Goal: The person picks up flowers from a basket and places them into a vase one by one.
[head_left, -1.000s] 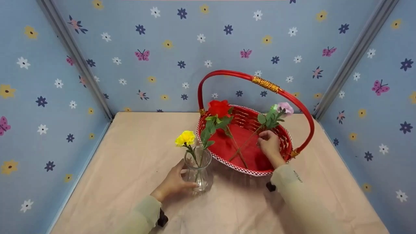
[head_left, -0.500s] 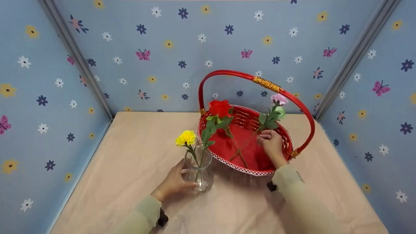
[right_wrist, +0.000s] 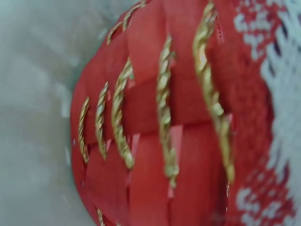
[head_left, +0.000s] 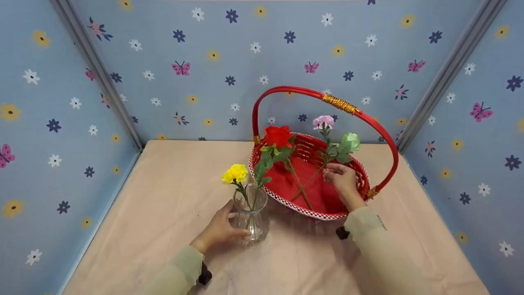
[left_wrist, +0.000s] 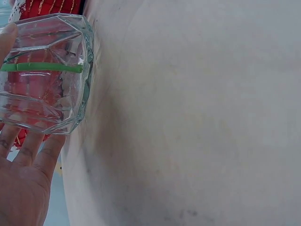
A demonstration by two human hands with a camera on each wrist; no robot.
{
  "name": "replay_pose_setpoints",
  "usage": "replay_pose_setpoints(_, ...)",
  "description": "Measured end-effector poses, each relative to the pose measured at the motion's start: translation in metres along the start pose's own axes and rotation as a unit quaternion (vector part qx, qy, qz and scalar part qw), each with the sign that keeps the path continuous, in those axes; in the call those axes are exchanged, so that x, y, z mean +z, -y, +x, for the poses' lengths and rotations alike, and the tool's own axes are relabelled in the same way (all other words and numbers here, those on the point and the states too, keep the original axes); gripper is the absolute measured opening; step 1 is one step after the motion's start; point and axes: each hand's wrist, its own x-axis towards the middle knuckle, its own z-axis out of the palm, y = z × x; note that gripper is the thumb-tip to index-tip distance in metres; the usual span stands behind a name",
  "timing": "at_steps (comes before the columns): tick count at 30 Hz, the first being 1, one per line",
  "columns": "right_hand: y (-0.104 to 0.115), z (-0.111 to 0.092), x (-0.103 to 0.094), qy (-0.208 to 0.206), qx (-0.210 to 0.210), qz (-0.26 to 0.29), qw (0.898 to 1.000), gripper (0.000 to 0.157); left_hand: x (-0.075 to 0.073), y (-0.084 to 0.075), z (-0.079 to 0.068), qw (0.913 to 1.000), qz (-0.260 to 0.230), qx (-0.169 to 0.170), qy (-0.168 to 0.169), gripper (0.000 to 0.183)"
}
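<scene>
My left hand point(head_left: 221, 227) holds a clear glass vase point(head_left: 254, 231), thumb in front and fingers round the far side. In it stands a yellow carnation point(head_left: 234, 173); the left wrist view shows a green stem point(left_wrist: 42, 67) through the glass. Over the red basket point(head_left: 295, 208), my right hand point(head_left: 343, 182) pinches a stem just below the leaves, where a pink carnation point(head_left: 323, 122) and a pale green rose point(head_left: 351, 141) come close together. Which stem it pinches is hard to tell. A red rose point(head_left: 278, 137) leans at the basket's left side, its stem crossing another.
The basket's tall red handle point(head_left: 382, 133) arches over the flowers behind my right hand. Its woven wall point(right_wrist: 146, 108) fills the right wrist view. A pale cloth point(head_left: 172, 176) covers the table, with a flower-patterned blue panel point(head_left: 200, 86) behind.
The pink carnation has swung from the right to the left, apart from the green rose, which has come into plain view. My left hand and the vase have stayed in place.
</scene>
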Motion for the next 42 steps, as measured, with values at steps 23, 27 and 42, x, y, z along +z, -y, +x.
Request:
replay_pose_setpoints(23,0.020,-0.013,0.007,0.157,0.084,0.168,0.970,0.038,0.000,-0.002,0.000,0.9999,0.016,0.000,-0.001,0.105)
replay_pose_setpoints(27,0.025,-0.017,0.009,0.172,0.076,0.147,0.971,0.039,0.000,-0.001,0.001,0.9999,0.013,-0.001,-0.001,0.104)
replay_pose_setpoints(42,0.039,-0.029,0.017,0.181,0.025,0.039,0.982,0.017,0.000,-0.002,0.000,1.0000,-0.007,-0.002,0.001,0.104)
